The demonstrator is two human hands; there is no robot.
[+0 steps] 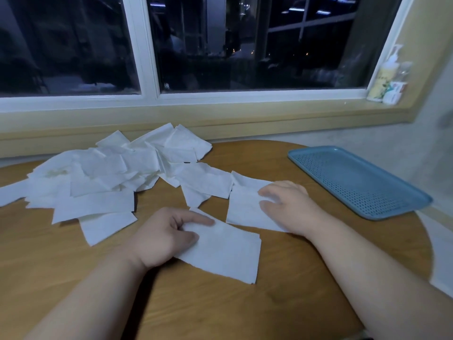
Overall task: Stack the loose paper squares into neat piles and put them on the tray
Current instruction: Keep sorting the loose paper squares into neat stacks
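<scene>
A loose heap of several white paper squares (103, 177) covers the far left of the round wooden table (201, 305). My left hand (161, 236) pinches the left edge of one white square (228, 251) lying near the table's middle. My right hand (289, 204) rests on another white square (245, 209), its curled fingers on the paper's right side. The blue perforated tray (358, 180) lies at the right of the table, with nothing on it, a short way beyond my right hand.
A window sill (196, 116) runs behind the table below a dark window. A pump bottle (382, 82) and a small box (394, 93) stand on the sill at the far right. Bare wood shows at the table's near side.
</scene>
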